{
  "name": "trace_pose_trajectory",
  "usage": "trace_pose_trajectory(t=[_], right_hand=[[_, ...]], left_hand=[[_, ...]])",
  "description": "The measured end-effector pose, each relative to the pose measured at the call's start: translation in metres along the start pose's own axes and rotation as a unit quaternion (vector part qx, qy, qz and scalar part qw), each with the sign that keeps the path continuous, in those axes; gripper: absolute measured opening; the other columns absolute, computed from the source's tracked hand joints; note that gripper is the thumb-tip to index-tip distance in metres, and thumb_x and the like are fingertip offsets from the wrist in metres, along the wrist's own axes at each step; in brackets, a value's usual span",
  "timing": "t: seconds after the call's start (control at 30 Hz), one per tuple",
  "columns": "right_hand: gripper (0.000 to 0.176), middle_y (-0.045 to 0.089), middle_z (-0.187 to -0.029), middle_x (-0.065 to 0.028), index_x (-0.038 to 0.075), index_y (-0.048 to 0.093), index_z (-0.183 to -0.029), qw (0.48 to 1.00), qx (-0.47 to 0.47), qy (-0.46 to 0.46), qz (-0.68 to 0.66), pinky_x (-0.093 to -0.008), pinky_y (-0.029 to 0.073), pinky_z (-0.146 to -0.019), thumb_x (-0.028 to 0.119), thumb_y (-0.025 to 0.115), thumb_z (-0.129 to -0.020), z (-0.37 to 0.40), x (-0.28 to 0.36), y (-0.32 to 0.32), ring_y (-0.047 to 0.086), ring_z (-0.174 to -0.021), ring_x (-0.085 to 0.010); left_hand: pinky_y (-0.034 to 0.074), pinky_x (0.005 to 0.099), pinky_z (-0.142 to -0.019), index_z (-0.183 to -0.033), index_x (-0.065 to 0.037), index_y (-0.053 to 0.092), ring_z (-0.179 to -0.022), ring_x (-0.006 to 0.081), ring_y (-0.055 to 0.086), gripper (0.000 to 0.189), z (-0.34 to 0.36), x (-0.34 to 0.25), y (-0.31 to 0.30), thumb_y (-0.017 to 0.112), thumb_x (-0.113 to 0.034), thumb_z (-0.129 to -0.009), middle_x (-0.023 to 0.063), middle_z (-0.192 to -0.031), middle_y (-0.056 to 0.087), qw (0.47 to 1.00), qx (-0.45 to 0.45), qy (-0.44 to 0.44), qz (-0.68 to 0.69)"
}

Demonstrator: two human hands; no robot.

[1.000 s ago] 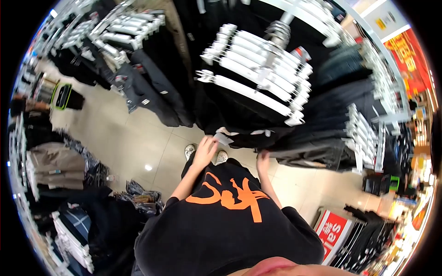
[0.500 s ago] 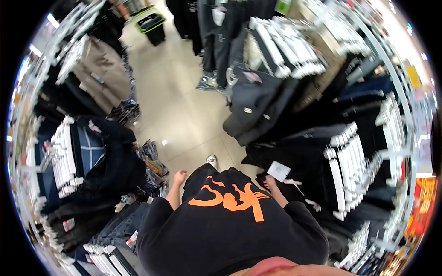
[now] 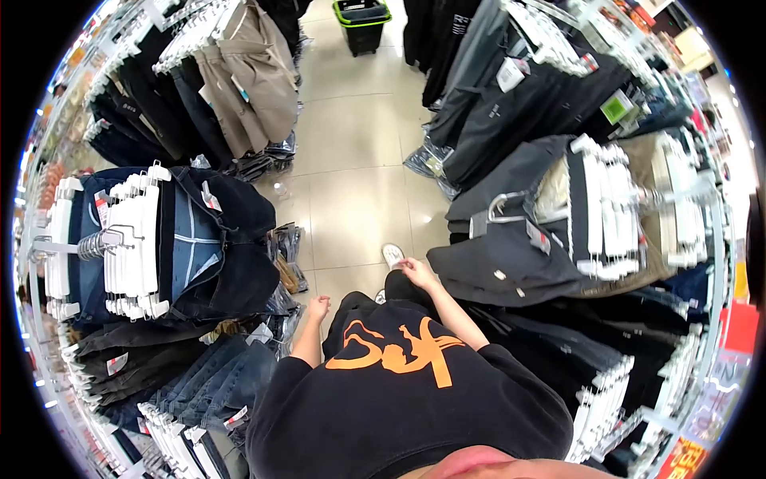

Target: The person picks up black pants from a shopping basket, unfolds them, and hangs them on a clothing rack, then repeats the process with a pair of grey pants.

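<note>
My left hand [image 3: 319, 308] hangs at my left side over the aisle, its fingers curled in loosely with nothing seen in them. My right hand [image 3: 416, 274] is in front of my right thigh, near a white shoe [image 3: 392, 255]. Its fingers are partly stretched out and hold nothing that I can see. Closest to that hand is the lower end of dark grey trousers [image 3: 499, 267] on a rack to the right; between hand and cloth I cannot make out any contact. Left of my left hand hang dark blue jeans [image 3: 239, 271] with paper tags.
Clothes racks line both sides of the tiled aisle [image 3: 343, 144]. Beige trousers [image 3: 259, 88] hang at the far left, black trousers [image 3: 511, 120] at the far right. A black basket with a green rim [image 3: 364, 36] stands ahead. Plastic-wrapped packs [image 3: 291, 247] lie low beside the left rack.
I have moved forward along the aisle, so the racks have slid back. My right hand has left the black trousers with the white tag and swung in front of me. My left hand stays low.
</note>
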State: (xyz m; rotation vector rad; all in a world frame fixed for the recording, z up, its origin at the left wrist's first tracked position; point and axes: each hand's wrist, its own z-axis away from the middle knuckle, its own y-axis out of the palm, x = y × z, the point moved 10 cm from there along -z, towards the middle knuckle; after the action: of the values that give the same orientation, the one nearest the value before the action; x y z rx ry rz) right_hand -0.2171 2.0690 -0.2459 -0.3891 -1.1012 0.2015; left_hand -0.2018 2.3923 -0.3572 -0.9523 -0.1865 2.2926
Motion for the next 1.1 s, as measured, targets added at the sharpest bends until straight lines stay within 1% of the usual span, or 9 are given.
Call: trace_pose_trajectory(t=[0.07,0.13,0.2,0.4,0.53,0.6,0.77,0.87,1.1], right_hand=[[0.026,0.057,-0.069,-0.0103,0.004,0.053,-0.09,0.998,-0.026,0.039,0.047,-0.0254,0.042,-0.058,0.017,0.048,-0.067,-0.006,-0.022,-0.022,0.055,-0.065,-0.0144],[0.026,0.058,-0.073,-0.0112,0.005,0.055,-0.089,0.973,-0.033,0.127,0.189,-0.0244,0.043,-0.059,0.018,0.048,-0.067,-0.021,-0.11,-0.042,0.056,-0.067,-0.0137],[0.022,0.054,-0.059,-0.0064,0.01,0.053,-0.087,0.971,-0.124,0.203,-0.008,-0.0331,0.04,-0.042,0.022,0.044,-0.072,-0.031,-0.229,-0.066,0.049,-0.046,-0.0168],[0.02,0.053,-0.054,-0.0072,0.009,0.055,-0.066,0.88,0.009,0.467,0.089,-0.0352,0.041,-0.036,0.02,0.039,-0.069,-0.036,-0.168,-0.133,0.051,-0.041,-0.0194],[0.023,0.058,-0.069,-0.0134,0.006,0.057,-0.078,0.945,-0.056,0.273,0.17,-0.0362,0.045,-0.053,0.022,0.044,-0.069,-0.144,-0.116,-0.15,0.056,-0.057,-0.0268],[0.026,0.054,-0.088,-0.0171,0.007,0.057,-0.086,0.95,-0.049,0.26,0.167,-0.0395,0.039,-0.074,0.023,0.047,-0.069,-0.2,-0.141,-0.141,0.05,-0.087,-0.0307],[0.026,0.056,-0.081,-0.0138,0.005,0.055,-0.088,0.959,0.027,0.176,0.219,-0.034,0.043,-0.063,0.019,0.043,-0.07,-0.293,-0.053,-0.149,0.054,-0.072,-0.0257],[0.024,0.056,-0.069,-0.0074,0.007,0.051,-0.093,0.968,-0.002,0.237,-0.078,-0.0239,0.041,-0.043,0.014,0.039,-0.073,-0.335,-0.01,-0.158,0.052,-0.05,-0.0114],[0.023,0.055,-0.066,-0.0049,0.006,0.053,-0.091,0.971,0.082,0.223,0.028,-0.025,0.039,-0.039,0.011,0.041,-0.072,-0.426,-0.072,-0.118,0.049,-0.044,-0.013]], left_hand=[[0.043,0.0268,-0.061,-0.08,-0.004,0.056,-0.063,0.0182,0.055,0.019,-0.001,0.017,0.009,0.045,-0.016,-0.072,0.0099,-0.071,0.058,0.989,-0.019,-0.101,0.107],[0.043,0.0266,-0.064,-0.082,-0.004,0.056,-0.067,0.0191,0.055,0.021,-0.044,0.042,0.039,0.046,-0.018,-0.072,0.01,-0.073,0.058,1.0,-0.001,0.022,-0.005],[0.043,0.0268,-0.065,-0.082,-0.003,0.056,-0.07,0.0186,0.055,0.022,-0.072,0.051,0.046,0.047,-0.02,-0.071,0.0109,-0.075,0.058,0.999,-0.005,0.032,-0.014],[0.042,0.0294,-0.066,-0.084,0.0,0.056,-0.076,0.0174,0.055,0.033,-0.166,0.04,0.013,0.053,-0.03,-0.069,0.0137,-0.08,0.058,0.997,-0.012,-0.077,0.025],[0.041,0.0327,-0.07,-0.085,-0.002,0.057,-0.081,0.0251,0.054,0.033,-0.264,-0.025,0.001,0.051,-0.03,-0.069,0.0144,-0.086,0.056,0.995,0.057,0.025,0.075],[0.041,0.0315,-0.069,-0.087,-0.003,0.056,-0.079,0.0249,0.054,0.03,-0.2,-0.208,-0.046,0.046,-0.028,-0.072,0.0143,-0.085,0.057,0.974,0.013,0.099,-0.204],[0.041,0.0214,-0.057,-0.091,-0.004,0.05,-0.06,0.0112,0.05,0.021,-0.228,-0.333,-0.064,0.043,-0.018,-0.077,0.0065,-0.069,0.054,0.975,-0.009,0.047,0.218],[0.04,0.0199,-0.056,-0.091,-0.003,0.05,-0.059,0.0092,0.048,0.019,-0.274,-0.339,-0.048,0.042,-0.013,-0.078,0.003,-0.069,0.053,0.976,0.043,0.079,0.2],[0.039,0.0217,-0.051,-0.087,-0.005,0.053,-0.057,0.0099,0.049,0.018,-0.368,-0.308,-0.11,0.045,-0.011,-0.073,0.0046,-0.07,0.055,0.966,-0.068,-0.025,0.25]])
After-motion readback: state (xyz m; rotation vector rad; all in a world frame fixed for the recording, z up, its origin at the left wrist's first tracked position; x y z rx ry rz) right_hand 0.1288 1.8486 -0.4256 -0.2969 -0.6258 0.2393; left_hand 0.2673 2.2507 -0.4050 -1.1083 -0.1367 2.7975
